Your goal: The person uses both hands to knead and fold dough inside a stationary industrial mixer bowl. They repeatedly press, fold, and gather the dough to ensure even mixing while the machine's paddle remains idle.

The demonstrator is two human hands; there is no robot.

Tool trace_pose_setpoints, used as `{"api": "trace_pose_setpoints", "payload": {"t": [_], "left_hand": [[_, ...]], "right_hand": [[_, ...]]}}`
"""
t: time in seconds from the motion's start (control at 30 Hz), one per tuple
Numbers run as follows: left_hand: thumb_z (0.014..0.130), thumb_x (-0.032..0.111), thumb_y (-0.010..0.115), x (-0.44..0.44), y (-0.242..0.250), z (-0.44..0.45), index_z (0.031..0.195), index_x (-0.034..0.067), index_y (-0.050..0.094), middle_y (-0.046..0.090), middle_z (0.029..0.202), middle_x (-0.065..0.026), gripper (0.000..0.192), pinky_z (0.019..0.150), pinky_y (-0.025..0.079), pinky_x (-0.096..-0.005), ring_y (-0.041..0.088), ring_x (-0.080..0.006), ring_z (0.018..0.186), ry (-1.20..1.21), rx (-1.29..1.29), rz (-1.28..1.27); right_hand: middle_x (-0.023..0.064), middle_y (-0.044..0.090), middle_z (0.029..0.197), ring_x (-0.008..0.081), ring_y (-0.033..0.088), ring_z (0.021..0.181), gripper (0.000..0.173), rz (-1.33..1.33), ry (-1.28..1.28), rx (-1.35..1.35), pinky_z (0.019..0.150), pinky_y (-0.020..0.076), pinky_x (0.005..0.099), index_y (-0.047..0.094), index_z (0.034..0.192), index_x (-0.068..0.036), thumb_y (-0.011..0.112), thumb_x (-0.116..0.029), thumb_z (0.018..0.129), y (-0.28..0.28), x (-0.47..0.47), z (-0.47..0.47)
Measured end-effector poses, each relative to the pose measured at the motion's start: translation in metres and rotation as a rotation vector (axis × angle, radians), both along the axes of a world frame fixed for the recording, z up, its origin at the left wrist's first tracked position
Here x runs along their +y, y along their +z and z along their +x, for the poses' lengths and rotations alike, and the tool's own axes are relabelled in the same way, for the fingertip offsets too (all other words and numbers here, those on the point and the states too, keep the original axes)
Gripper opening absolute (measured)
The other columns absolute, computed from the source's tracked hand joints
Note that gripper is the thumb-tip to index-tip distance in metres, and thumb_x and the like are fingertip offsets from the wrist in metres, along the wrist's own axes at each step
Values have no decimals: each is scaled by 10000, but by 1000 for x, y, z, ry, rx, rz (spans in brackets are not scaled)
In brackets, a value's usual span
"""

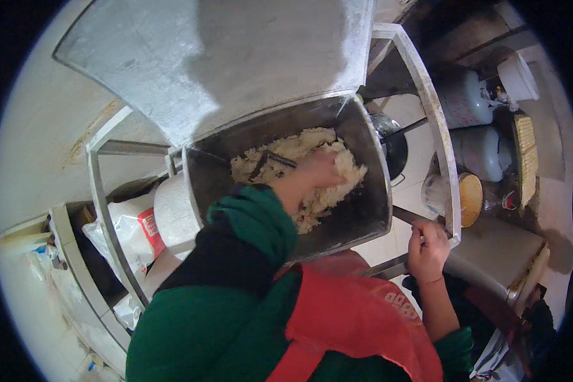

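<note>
Crumbly pale dough [310, 141] lies in the dark metal trough [358, 219] of what looks like a dough mixer. My left hand [320, 169] reaches into the trough and touches the dough. Motion blur hides its fingers, so I cannot tell whether they grip any. Just left of that hand, a dark metal mixing bar [281, 160] pokes out of the dough. My right hand [429, 250] is outside the trough, its fingers curled beside the lower right corner of the metal frame [451, 191]. Whether it holds anything is unclear.
The raised metal lid [267, 52] stands behind the trough. At right are a dark pot [394, 153], gas cylinders [472, 153], a bucket [470, 200] and a metal cabinet [496, 262]. A white sack [129, 229] sits at left. Another person's hand [535, 294] shows at far right.
</note>
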State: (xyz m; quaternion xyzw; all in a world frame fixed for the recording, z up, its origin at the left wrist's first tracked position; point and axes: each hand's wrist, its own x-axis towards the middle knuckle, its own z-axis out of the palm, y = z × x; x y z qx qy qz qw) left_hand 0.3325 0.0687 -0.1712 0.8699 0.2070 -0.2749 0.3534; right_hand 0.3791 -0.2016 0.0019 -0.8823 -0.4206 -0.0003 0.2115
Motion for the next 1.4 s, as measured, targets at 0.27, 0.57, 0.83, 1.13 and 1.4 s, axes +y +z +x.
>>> {"api": "trace_pose_setpoints", "payload": {"t": [0.27,0.57,0.83,1.13,1.4], "left_hand": [[783,447,705,62,-50,-199,1387,106,394,474,1321,-208,760,961,452,-490,514,-382,1196,-24,216,118],[765,109,644,0,-36,-237,1427,23,261,242,1454,-308,770,946,466,-480,503,-460,1174,-489,303,-67],[780,115,622,-2,-42,-217,1388,-21,313,264,1425,-304,696,954,440,-462,489,-462,1152,-735,14,-26],[681,259,758,-65,-63,-123,1282,129,521,361,1405,-137,658,996,303,-641,356,-482,1254,-548,-232,141],[636,295,788,-76,-67,-49,1317,282,444,421,1295,-118,762,902,388,-615,420,-460,1170,-562,-250,50]], "right_hand": [[119,637,783,301,598,684,83,37,-21,14,635,474,384,612,838,-39,603,13,774,-1,0,-1],[111,641,777,297,613,702,85,4,-1,-16,642,479,385,616,834,-46,607,7,768,2,2,0],[109,630,780,321,599,717,73,-98,-63,41,647,462,402,609,829,-68,598,-40,762,3,3,-1],[94,605,743,311,578,693,91,-177,-69,83,637,437,410,615,832,-80,598,-43,750,1,5,-2],[74,606,728,277,575,669,104,-228,-21,103,620,441,388,631,830,-95,625,-55,735,0,4,-2]]}}
